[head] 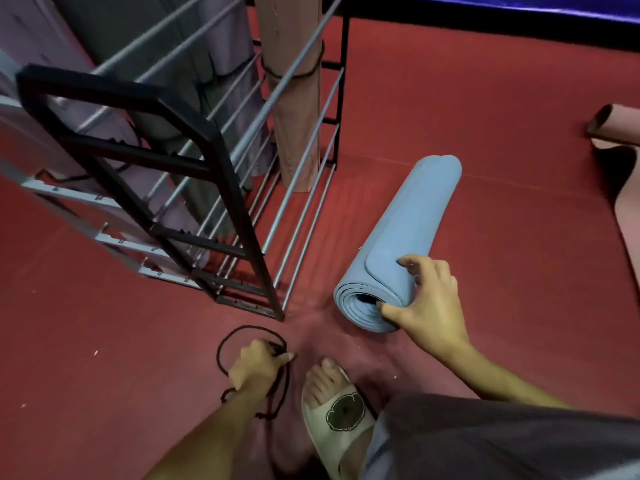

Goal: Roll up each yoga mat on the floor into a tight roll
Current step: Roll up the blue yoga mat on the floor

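Observation:
A light blue yoga mat (405,233) lies rolled up on the red floor, its spiral end facing me. My right hand (427,303) grips that near end, thumb against the spiral and fingers curled over the top. My left hand (258,365) holds a dark brown cord (221,344) that loops on the floor at the lower centre. A pink mat (620,161) lies partly unrolled at the right edge, one end curled into a loose roll.
A black metal rack (211,188) with silver rails stands at the left, holding upright rolled mats: a pink one (294,98) tied with a cord, and purple and grey ones behind. My foot in a white slipper (339,414) is between my hands.

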